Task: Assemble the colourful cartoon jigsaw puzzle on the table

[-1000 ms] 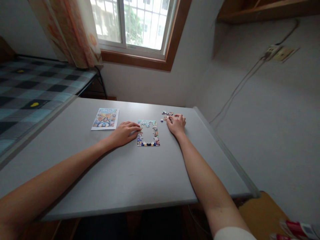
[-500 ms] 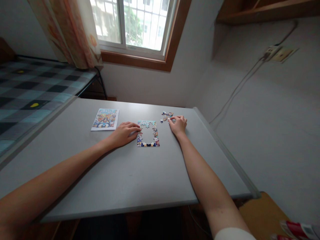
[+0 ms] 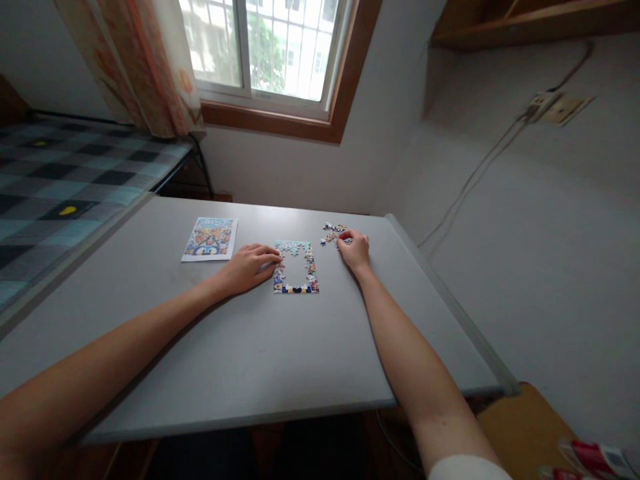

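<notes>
A jigsaw puzzle (image 3: pixel 313 270) lies on the table as a joined frame of colourful border pieces around a bare middle. My left hand (image 3: pixel 254 263) rests flat at its left side, fingers stretched out and fingertips on the border. To the upper right of the frame is a small heap of loose puzzle pieces (image 3: pixel 330 236). Against the heap's right edge, my right hand (image 3: pixel 355 251) has thumb and forefinger pinched together on a puzzle piece, mostly hidden by the fingers. Left of the puzzle, a printed picture sheet (image 3: pixel 210 239) shows a colourful cartoon scene.
The light grey table (image 3: pixel 250 367) has a raised strip along its right side, near the wall. Beyond its left side stands a bed with a checked cover (image 3: pixel 100 173). A window (image 3: pixel 265 53) and curtain (image 3: pixel 140 67) are behind. Cables (image 3: pixel 475 173) hang down the right wall.
My right hand has shifted very slightly left, and its fingers look more closed together. My left hand, the puzzle frame and the sheet stay in place.
</notes>
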The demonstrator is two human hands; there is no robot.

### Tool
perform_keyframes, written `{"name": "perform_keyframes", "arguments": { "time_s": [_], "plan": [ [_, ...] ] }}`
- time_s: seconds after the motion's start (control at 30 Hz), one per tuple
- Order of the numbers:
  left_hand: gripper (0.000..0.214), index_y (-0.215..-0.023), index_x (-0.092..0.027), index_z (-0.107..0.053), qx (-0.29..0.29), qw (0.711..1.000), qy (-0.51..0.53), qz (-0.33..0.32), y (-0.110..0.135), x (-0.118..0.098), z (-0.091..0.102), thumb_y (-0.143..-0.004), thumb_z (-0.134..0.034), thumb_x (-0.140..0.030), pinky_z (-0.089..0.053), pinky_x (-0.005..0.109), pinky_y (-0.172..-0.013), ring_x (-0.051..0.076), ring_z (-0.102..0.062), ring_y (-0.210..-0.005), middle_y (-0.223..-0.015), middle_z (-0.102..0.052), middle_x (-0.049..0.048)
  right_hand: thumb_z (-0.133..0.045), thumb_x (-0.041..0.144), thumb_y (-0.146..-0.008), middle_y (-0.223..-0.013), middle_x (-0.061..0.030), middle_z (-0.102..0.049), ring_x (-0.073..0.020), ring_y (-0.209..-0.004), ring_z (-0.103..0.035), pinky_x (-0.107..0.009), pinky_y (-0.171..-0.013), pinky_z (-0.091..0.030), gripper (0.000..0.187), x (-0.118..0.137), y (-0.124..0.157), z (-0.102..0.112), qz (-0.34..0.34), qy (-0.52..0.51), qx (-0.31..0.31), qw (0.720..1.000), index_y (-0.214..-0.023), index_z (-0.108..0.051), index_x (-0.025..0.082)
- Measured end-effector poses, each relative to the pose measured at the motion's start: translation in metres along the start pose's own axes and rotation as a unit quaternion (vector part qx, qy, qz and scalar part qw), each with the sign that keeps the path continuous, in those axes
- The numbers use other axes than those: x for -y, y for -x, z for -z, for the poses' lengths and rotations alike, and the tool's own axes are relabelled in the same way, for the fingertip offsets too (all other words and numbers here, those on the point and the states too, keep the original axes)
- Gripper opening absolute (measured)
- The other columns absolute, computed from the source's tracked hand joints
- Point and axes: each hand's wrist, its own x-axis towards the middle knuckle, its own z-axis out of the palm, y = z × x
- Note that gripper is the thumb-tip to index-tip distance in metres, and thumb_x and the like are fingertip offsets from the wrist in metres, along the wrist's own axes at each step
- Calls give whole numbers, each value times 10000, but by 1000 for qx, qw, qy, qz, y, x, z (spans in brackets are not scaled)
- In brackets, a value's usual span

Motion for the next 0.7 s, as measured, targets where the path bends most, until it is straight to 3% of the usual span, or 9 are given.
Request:
{"name": "perform_keyframes", "arguments": {
  "time_s": [0.17,0.4,0.57,0.7],
  "plan": [
    [267,-1125,-248,-715,1,1000,13,7,1,1,-1,-968,-513,-325,-487,431,-980,228,-637,-1084,-1186,-700,65,-596,219,-799,-962,-84,-708,-253,-976,-572,-387,-950,-398,104,3,0,3,-10,18,-31,999,-843,-688,197],
    [265,-1120,-234,-709,-1,1000,1,1,0,0,-1,-971,-506,-317,-489,431,-962,230,-640,-1069,-1184,-700,64,-627,321,-840,-1104,-101,-665,-294,-1085,-515,-402,-942,-395,220,15,4,3,-2,73,-1,997,-1006,-734,224],
    [265,-1124,-236,-711,-1,1000,-6,7,0,1,-2,-970,-509,-310,-485,431,-970,230,-639,-1079,-1192,-697,61,-611,365,-866,-1165,-117,-636,-299,-1112,-491,-424,-949,-361,264,27,-16,1,-13,105,18,994,-1053,-738,229],
    [267,-1128,-237,-713,1,1000,1,12,0,0,-2,-971,-513,-318,-484,431,-977,225,-640,-1076,-1180,-700,63,-666,463,-830,-1178,-128,-637,-324,-1160,-470,-461,-971,-329,308,38,-40,-3,-63,162,56,983,-998,-752,219]
  ]
}}
